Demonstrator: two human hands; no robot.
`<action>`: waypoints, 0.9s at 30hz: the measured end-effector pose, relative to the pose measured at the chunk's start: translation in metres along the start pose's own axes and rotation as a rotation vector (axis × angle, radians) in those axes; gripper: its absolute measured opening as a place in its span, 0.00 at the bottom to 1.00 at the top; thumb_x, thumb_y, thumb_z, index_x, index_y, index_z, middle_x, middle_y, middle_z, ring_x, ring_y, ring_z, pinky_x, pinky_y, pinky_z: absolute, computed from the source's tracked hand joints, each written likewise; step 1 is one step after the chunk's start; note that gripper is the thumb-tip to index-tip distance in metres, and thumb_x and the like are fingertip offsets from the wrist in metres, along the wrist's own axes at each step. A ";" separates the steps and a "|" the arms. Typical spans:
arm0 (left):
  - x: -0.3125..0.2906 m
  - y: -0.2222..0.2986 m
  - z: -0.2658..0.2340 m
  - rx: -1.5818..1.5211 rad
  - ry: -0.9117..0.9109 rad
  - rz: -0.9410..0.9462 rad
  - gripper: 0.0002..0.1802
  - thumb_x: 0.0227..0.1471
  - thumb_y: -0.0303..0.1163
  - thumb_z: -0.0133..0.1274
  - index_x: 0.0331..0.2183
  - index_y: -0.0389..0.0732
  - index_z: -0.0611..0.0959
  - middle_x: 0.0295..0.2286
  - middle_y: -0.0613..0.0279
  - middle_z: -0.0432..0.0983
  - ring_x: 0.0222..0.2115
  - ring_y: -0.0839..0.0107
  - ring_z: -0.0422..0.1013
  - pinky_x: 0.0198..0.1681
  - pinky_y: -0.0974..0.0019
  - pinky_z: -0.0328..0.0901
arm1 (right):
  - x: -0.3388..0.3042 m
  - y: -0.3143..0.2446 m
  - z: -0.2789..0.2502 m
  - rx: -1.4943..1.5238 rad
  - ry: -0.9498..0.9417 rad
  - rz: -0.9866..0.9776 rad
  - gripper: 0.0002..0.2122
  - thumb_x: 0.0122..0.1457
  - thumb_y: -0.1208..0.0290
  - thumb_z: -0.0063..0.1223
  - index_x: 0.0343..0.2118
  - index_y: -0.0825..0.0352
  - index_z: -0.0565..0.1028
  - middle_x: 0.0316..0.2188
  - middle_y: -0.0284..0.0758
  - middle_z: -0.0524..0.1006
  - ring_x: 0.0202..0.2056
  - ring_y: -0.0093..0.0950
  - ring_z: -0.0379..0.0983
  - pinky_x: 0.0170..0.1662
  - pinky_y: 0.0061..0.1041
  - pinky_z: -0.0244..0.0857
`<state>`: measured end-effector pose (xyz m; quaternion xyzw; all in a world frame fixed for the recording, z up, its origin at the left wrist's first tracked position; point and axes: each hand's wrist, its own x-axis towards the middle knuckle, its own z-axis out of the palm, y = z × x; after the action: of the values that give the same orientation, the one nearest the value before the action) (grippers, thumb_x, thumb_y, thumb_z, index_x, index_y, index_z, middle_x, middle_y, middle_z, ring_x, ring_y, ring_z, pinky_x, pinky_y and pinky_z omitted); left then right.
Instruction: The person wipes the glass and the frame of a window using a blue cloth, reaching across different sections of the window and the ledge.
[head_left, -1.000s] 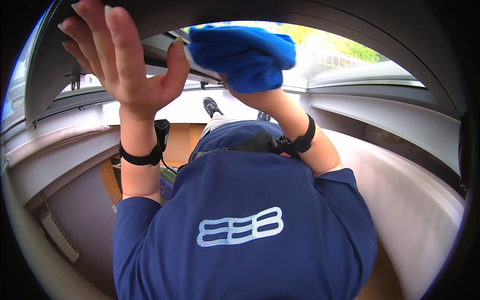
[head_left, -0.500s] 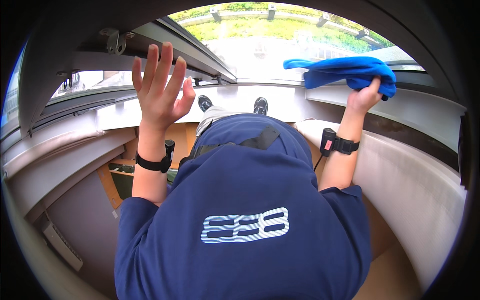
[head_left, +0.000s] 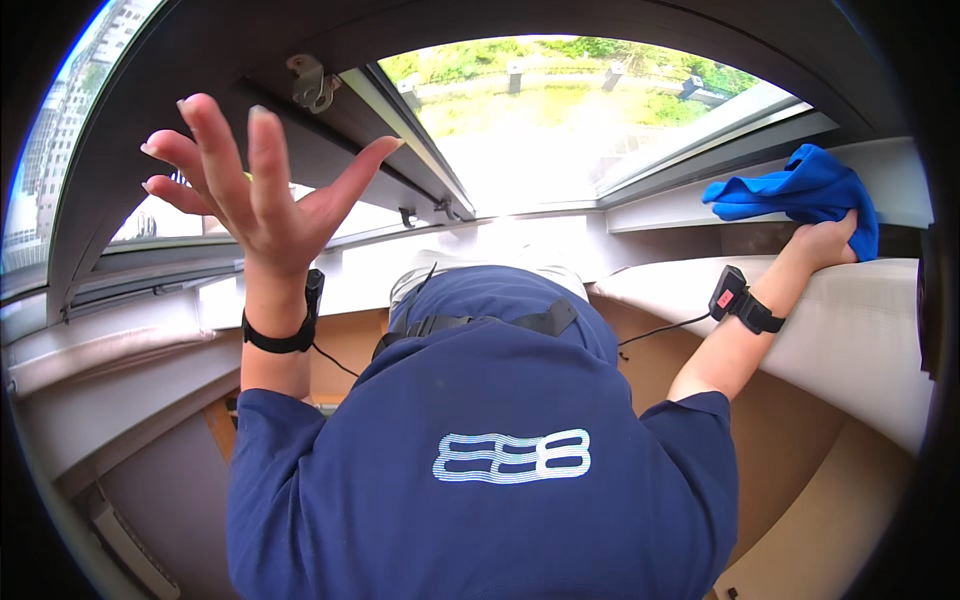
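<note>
My left hand (head_left: 262,205) is raised beside the dark window frame on the left, its fingers spread and nothing in it. Off to the right, my right hand (head_left: 826,241) is closed on a bright blue cloth (head_left: 795,190). The cloth bunches up above my knuckles, and one flap hangs out to the left. It lies in front of the pale wall below the window at the right; whether it touches that surface I cannot tell. The folds hide most of my right fingertips. Black bands with small boxes circle both wrists.
A window (head_left: 540,120) with greenery outside stands ahead, framed in dark metal. A metal bracket (head_left: 312,84) sits on the frame at the upper left. Light padded panels (head_left: 860,320) curve along the right, above a brown floor (head_left: 780,450).
My right hand has carried the cloth to the right and slightly down, away from the window glass. The left hand has shifted left with its fingers spread wider. My view has tilted upward.
</note>
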<state>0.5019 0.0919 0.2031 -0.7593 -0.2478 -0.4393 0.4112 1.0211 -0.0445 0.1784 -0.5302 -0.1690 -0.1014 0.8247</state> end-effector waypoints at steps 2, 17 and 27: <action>-0.003 -0.001 0.004 0.137 -0.156 0.096 0.35 0.47 0.60 0.58 0.54 0.59 0.73 0.58 0.65 0.66 0.65 0.55 0.45 0.65 0.44 0.19 | 0.038 0.006 -0.024 -0.221 -0.096 -0.353 0.12 0.55 0.76 0.49 0.38 0.80 0.76 0.40 0.45 0.79 0.37 0.35 0.77 0.43 0.29 0.71; 0.009 -0.048 0.013 0.060 -0.127 0.177 0.16 0.53 0.48 0.58 0.43 0.56 0.85 0.50 0.59 0.75 0.59 0.49 0.60 0.64 0.45 0.46 | 0.011 0.010 -0.036 -0.356 0.019 -0.231 0.10 0.54 0.75 0.51 0.36 0.76 0.75 0.36 0.38 0.78 0.36 0.29 0.74 0.44 0.25 0.68; 0.006 -0.054 0.011 -0.120 -0.126 0.305 0.21 0.48 0.38 0.59 0.46 0.48 0.79 0.55 0.45 0.66 0.62 0.40 0.50 0.63 0.34 0.39 | -0.128 0.038 0.123 -0.010 0.083 0.113 0.13 0.57 0.64 0.54 0.39 0.67 0.70 0.38 0.35 0.74 0.35 0.26 0.72 0.41 0.24 0.69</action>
<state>0.4700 0.1308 0.2270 -0.8372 -0.1283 -0.3372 0.4109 0.8949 0.0816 0.1435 -0.5386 -0.1039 -0.0774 0.8326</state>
